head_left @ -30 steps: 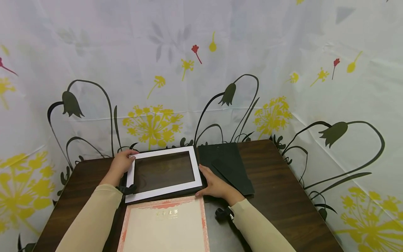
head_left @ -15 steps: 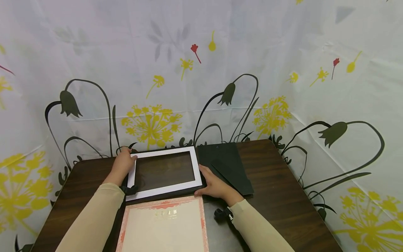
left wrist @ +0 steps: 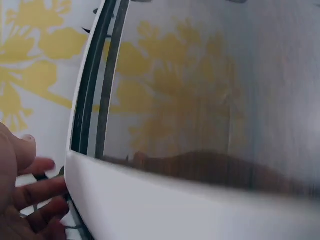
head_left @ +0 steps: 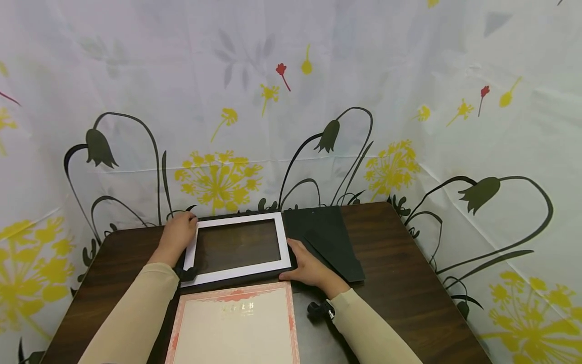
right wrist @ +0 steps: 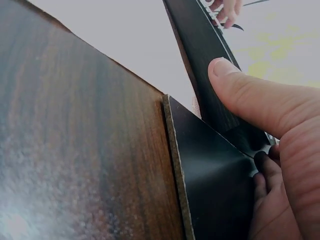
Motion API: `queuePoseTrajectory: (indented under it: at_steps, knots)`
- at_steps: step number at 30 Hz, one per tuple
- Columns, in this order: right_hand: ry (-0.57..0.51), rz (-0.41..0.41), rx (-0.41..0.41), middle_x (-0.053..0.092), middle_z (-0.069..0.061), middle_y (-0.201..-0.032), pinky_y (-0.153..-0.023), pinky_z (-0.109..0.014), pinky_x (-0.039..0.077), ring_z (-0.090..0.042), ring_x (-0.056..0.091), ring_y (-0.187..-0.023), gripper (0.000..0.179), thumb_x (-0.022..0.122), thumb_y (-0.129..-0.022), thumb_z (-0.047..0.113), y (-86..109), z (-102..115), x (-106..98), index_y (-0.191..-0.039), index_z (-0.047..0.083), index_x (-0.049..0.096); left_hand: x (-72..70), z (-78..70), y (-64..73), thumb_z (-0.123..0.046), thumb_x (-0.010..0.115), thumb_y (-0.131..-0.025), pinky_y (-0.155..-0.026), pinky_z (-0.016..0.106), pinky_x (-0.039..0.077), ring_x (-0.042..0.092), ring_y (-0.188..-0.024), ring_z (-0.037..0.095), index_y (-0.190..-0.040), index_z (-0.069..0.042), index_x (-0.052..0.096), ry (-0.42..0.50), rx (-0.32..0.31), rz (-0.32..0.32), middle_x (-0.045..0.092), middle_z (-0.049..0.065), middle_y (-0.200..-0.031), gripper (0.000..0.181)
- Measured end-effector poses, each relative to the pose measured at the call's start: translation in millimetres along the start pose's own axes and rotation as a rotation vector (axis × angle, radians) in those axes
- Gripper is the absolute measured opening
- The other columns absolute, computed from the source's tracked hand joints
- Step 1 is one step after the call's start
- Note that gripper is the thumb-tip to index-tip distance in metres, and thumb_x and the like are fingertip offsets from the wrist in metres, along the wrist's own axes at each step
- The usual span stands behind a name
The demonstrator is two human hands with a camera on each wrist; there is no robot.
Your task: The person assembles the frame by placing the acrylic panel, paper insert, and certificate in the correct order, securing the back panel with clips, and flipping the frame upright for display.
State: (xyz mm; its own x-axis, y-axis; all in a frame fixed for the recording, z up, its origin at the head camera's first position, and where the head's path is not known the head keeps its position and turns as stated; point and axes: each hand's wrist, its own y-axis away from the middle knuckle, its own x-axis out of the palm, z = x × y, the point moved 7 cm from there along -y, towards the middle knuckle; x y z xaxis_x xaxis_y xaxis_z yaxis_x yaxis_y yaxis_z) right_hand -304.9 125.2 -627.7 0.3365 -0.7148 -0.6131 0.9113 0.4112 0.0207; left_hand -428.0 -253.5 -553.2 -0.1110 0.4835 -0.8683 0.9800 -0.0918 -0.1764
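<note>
A black picture frame [head_left: 227, 278] lies face up at the table's back, with a white mat [head_left: 241, 273] inside it and a see-through pane showing in the mat's opening. My left hand [head_left: 178, 236] is at the frame's back left corner. In the left wrist view its fingertips [left wrist: 59, 207] come right up to the mat's corner, loosely bent, the thumb apart from it. My right hand [head_left: 309, 264] grips the front right corner. Its thumb [right wrist: 227, 75] presses the near black side, and the fingers go around the right side.
A sheet of cream paper with a pink border [head_left: 234, 328] lies in front of the frame. To the right is a dark backing board [head_left: 327, 237] with a stand flap. A grey flat surface [head_left: 318, 328] shows beside the paper. A patterned curtain [head_left: 291, 101] hangs behind the table.
My left thumb has come off the mat's left edge, and the left hand has shifted slightly around the corner. The right hand stays on its corner; the frame has hardly moved.
</note>
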Motion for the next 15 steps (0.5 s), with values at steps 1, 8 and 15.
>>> queuePoseTrajectory:
  at_steps: [1,8,15]
  knots:
    - [0.004,0.001,0.004,0.022,-0.004,-0.181,-0.129,-0.057,0.037,-0.027,0.029,-0.166,0.118,0.091,-0.090,0.048,-0.5,1.0,-0.7,-0.177,0.022,0.016,-3.5,-1.2,-0.1,-0.015,0.052,-0.113,-0.098,0.070,0.050,0.065,-0.115,0.059,-0.139,0.012,0.061,0.006,0.006,-0.007,0.069,0.038,-0.125,0.038]
    - [0.025,-0.038,0.024,0.026,-0.005,-0.179,-0.130,-0.056,0.036,-0.026,0.033,-0.164,0.112,0.091,-0.091,0.043,-2.7,5.2,-7.7,-0.176,0.019,0.021,-14.7,-9.2,-6.8,-0.019,0.052,-0.113,-0.093,0.063,0.054,0.069,-0.114,0.051,-0.151,0.005,0.056,0.050,-0.002,0.016,0.070,0.034,-0.131,0.045]
    - [0.019,-0.032,0.035,0.027,-0.006,-0.179,-0.131,-0.056,0.035,-0.027,0.033,-0.164,0.111,0.089,-0.092,0.045,2.5,3.9,-0.6,-0.175,0.016,0.022,-12.5,-5.1,2.7,-0.018,0.047,-0.114,-0.093,0.063,0.054,0.068,-0.114,0.051,-0.143,0.007,0.061,0.036,-0.045,0.080,0.069,0.035,-0.134,0.041]
